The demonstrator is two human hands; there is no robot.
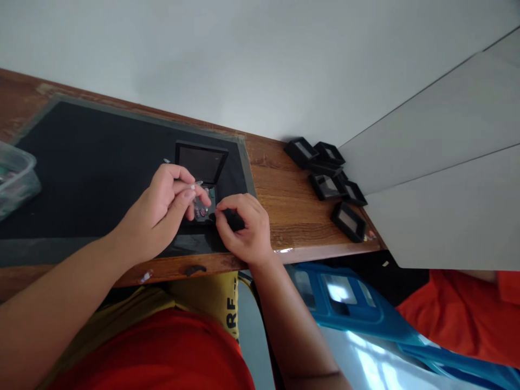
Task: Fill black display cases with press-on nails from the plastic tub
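A small black box [211, 220] lies on the black mat with its windowed lid [201, 162] standing up at the back. Inside it are several small shiny pieces [203, 212], pinkish and clear, partly covered by my fingers. My left hand [162, 208] is over the box's left side, thumb and fingers pinched on a small clear piece [198, 183] too tiny to name more exactly. At the right edge of the box, my right hand [247, 225] has its thumb and forefinger closed on the rim.
Several black boxes with clear windows [327, 187] lie piled on the wooden table [276, 184] to the right. A clear plastic tub [18, 187] of small pieces stands at the far left. Beyond the table's right end are a blue chair [349, 303] and a person's red sleeve [459, 319].
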